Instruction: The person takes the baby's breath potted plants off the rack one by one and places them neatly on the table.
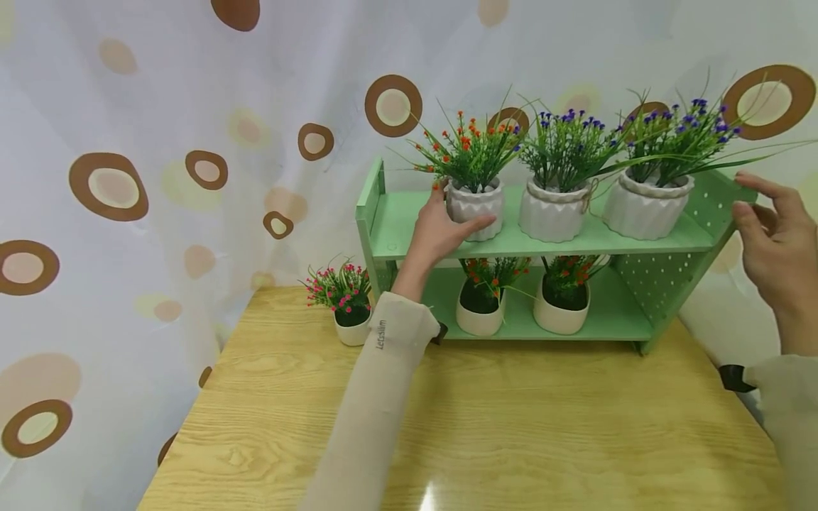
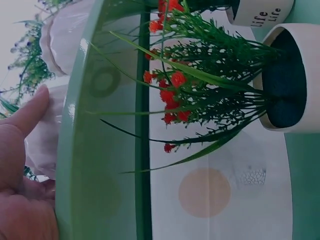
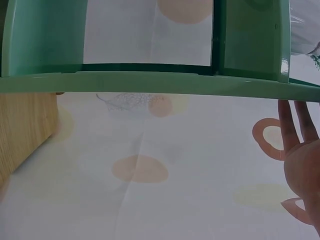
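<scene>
My left hand (image 1: 439, 228) grips the ribbed white pot (image 1: 476, 210) of orange flowers at the left of the green shelf's (image 1: 409, 245) upper board, thumb across its front. In the left wrist view the same hand (image 2: 22, 170) lies against the white pot (image 2: 47, 132). At the shelf's upper right end, my right hand (image 1: 781, 245) touches the side panel with its fingertips; in the right wrist view, the fingers of that hand (image 3: 302, 155) meet the panel's edge (image 3: 165, 82). Two more white pots with purple flowers (image 1: 554, 213) (image 1: 648, 207) stand in the row.
The lower board holds two cream pots (image 1: 481, 323) (image 1: 562, 317) with red flowers. A pot of pink flowers (image 1: 353, 333) stands left of the shelf on the wooden table (image 1: 511, 426). Behind hangs a patterned curtain (image 1: 249, 85).
</scene>
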The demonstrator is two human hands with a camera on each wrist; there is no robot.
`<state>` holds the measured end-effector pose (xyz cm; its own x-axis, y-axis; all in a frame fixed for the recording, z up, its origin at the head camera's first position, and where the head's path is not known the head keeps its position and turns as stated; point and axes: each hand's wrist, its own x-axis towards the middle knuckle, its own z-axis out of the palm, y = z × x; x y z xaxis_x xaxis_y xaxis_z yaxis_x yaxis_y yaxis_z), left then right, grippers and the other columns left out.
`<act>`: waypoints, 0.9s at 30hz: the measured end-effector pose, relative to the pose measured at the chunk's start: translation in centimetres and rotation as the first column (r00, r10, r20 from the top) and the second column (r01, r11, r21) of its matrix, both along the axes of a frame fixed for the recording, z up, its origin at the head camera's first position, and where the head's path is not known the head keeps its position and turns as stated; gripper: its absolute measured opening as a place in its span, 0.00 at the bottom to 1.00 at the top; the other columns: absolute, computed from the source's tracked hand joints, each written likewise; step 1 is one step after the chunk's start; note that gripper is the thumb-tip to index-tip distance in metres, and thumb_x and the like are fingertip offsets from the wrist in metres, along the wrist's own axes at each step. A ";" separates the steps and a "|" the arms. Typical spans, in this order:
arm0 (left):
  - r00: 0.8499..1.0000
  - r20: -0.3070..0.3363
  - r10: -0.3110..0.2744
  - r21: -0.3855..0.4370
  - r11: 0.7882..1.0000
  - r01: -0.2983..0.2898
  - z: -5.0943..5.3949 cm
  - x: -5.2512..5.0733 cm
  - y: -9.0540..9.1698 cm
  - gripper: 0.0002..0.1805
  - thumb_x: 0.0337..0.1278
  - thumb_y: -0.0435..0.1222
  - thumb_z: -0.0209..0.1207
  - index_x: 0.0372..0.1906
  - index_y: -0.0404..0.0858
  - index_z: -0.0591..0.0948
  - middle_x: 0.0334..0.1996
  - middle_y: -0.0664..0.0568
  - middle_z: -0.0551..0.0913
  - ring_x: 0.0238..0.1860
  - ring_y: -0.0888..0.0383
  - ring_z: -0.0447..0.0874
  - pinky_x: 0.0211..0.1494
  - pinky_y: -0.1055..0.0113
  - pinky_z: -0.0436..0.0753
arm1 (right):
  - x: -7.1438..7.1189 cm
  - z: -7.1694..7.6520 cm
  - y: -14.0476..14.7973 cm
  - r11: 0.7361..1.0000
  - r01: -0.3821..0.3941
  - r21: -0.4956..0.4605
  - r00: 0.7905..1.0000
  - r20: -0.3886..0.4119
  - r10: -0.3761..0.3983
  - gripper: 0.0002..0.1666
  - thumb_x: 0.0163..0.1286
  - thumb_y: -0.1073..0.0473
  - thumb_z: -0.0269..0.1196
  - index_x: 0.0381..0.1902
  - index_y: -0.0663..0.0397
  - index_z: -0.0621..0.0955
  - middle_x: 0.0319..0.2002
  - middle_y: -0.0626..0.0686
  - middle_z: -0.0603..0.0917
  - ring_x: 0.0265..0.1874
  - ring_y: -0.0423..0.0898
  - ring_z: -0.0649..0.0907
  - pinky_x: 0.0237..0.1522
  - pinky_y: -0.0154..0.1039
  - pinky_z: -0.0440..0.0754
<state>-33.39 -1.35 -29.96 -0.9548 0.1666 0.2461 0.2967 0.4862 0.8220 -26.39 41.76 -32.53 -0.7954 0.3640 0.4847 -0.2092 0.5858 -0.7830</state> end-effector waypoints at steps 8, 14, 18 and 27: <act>0.999 -0.045 -0.025 -0.027 0.999 0.024 -0.2 -0.2 -0.1 0.58 0.59 0.59 0.69 0.84 0.41 0.50 0.78 0.46 0.65 0.75 0.48 0.70 0.73 0.52 0.77 | -0.3 -0.6 0.1 1.000 -0.014 0.022 0.998 -0.065 0.016 0.27 0.84 0.52 0.48 0.77 0.31 0.68 0.77 0.36 0.65 0.69 0.32 0.72 0.65 0.22 0.70; 0.999 -0.038 -0.008 -0.030 1.000 0.007 -0.3 -0.1 -0.2 0.58 0.60 0.59 0.69 0.84 0.42 0.50 0.79 0.46 0.64 0.75 0.48 0.69 0.74 0.52 0.76 | -0.4 -0.7 0.1 0.999 -0.002 0.034 0.999 -0.035 0.004 0.27 0.85 0.51 0.46 0.78 0.27 0.66 0.78 0.36 0.63 0.70 0.31 0.71 0.72 0.28 0.68; 0.999 -0.049 -0.013 -0.022 1.000 0.012 -0.3 0.0 -0.2 0.58 0.60 0.59 0.69 0.84 0.41 0.50 0.78 0.45 0.65 0.75 0.47 0.69 0.74 0.51 0.76 | -0.6 -0.7 0.0 1.000 -0.005 0.011 0.998 -0.059 0.006 0.26 0.84 0.52 0.48 0.77 0.30 0.69 0.77 0.35 0.64 0.69 0.32 0.72 0.67 0.24 0.70; 0.997 -0.072 0.015 -0.012 1.000 -0.016 -0.4 0.1 0.0 0.58 0.59 0.58 0.70 0.84 0.40 0.53 0.77 0.44 0.67 0.74 0.47 0.70 0.73 0.51 0.77 | -0.5 -0.8 -0.1 1.000 0.012 0.022 0.999 -0.040 -0.011 0.27 0.85 0.51 0.47 0.77 0.27 0.67 0.78 0.35 0.63 0.70 0.32 0.71 0.72 0.27 0.69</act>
